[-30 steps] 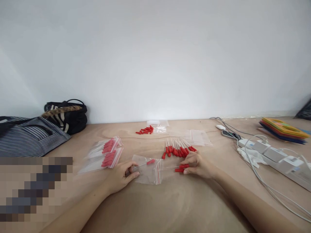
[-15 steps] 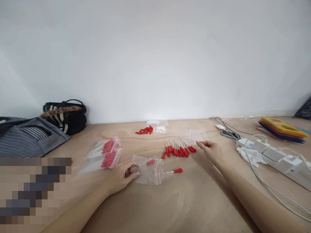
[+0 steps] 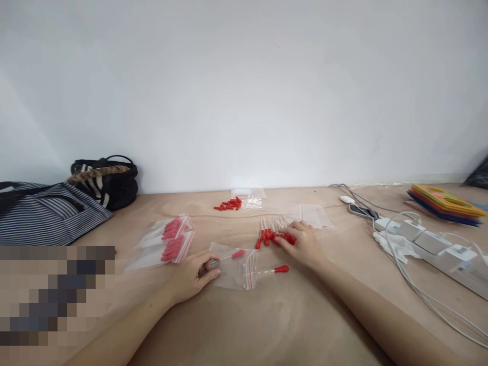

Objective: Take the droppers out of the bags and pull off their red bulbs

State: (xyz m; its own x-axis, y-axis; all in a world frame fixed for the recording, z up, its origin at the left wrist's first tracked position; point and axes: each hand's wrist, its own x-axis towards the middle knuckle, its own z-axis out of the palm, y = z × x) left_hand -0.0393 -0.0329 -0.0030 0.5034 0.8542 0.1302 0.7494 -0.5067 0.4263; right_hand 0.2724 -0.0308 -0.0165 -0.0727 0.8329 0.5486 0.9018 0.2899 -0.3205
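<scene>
My left hand point(image 3: 196, 272) is closed on the left end of a clear zip bag point(image 3: 229, 278) lying on the table. Inside this bag is a dropper with a red bulb point(image 3: 238, 253). Another dropper point(image 3: 281, 269) lies at the bag's mouth, bulb to the right, its glass tube pointing into the bag. Farther back, a row of red-bulbed droppers point(image 3: 266, 236) lies with tips pointing away. My right hand point(image 3: 303, 244) is curled over the row's right part, thumb and fingers closed about the bulbs; it hides several of them.
Two filled zip bags point(image 3: 173, 247) lie at left. Behind are loose red bulbs point(image 3: 229, 204), glass tubes point(image 3: 254, 203) and a flat zip bag point(image 3: 314, 216). A power strip point(image 3: 438, 254) with cables stands right, near coloured sheets point(image 3: 444, 203). A striped bag point(image 3: 53, 213) sits far left.
My right hand has moved left from the row's right end and now covers its right part. My left hand stays on the bag. The view has shifted slightly.
</scene>
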